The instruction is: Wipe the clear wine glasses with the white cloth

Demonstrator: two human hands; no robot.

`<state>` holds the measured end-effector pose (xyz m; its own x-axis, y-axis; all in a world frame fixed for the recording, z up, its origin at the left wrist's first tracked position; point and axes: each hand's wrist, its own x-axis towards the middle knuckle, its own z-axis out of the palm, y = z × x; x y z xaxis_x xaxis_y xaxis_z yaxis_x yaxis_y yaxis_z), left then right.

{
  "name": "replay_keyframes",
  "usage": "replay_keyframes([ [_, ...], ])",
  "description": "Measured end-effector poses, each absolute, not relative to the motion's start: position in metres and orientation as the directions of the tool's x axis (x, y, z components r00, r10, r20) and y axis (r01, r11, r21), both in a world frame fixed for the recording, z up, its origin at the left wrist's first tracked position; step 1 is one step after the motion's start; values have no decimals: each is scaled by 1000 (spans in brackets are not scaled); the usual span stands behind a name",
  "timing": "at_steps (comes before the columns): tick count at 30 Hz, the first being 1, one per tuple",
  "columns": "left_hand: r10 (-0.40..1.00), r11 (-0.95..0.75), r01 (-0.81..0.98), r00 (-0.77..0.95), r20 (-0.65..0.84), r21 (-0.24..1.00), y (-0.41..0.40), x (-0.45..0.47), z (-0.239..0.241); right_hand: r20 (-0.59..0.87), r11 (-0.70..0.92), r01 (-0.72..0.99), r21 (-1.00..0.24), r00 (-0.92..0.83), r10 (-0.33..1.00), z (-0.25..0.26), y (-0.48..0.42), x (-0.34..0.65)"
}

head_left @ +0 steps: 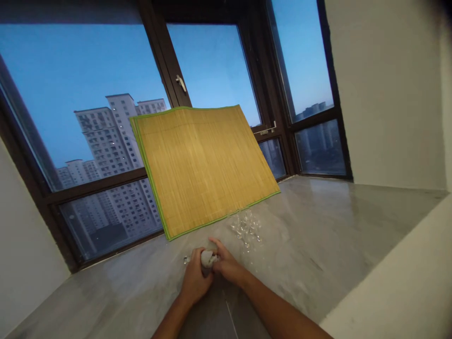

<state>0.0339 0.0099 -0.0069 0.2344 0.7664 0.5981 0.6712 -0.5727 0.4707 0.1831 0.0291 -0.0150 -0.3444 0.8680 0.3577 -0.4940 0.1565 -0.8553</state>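
Observation:
Both of my hands are closed around a small whitish, roundish object [207, 259] just above the front of the grey marble-look sill [303, 245]. My left hand [195, 280] grips it from the left, its fingers curled over the side. My right hand [229, 268] pinches it from the right, with one finger pointing up and away. The fingers partly hide the object, so its exact kind is unclear. A small clear, shiny piece [186, 260] shows just left of my left fingers. Beyond my right hand lies a loose pile of clear, shiny small pieces [246, 228].
A yellow bamboo mat [208, 165] with green edging leans against the dark-framed window [155, 47], its lower edge on the sill. A silver window handle [181, 84] sticks out above it. Pale walls [388, 94] stand at both sides.

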Motion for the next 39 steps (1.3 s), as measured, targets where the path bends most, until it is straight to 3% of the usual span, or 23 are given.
replay_keyframes([
  [7, 792, -545, 657, 200, 577, 521, 20, 25, -6, 318, 90, -521, -849, -366, 875, -9, 36, 194],
  [15, 825, -501, 555, 77, 559, 664, 27, 22, -11, 324, 90, -528, -844, -371, 870, -11, 44, 204],
  [27, 831, -477, 456, -44, 555, 751, 36, 19, -18, 446, 337, -472, -815, -138, 885, -3, 35, 196],
  [39, 820, -457, 440, -128, 558, 773, 33, 21, -17, 489, 431, -458, -778, -10, 872, -4, 32, 188],
])
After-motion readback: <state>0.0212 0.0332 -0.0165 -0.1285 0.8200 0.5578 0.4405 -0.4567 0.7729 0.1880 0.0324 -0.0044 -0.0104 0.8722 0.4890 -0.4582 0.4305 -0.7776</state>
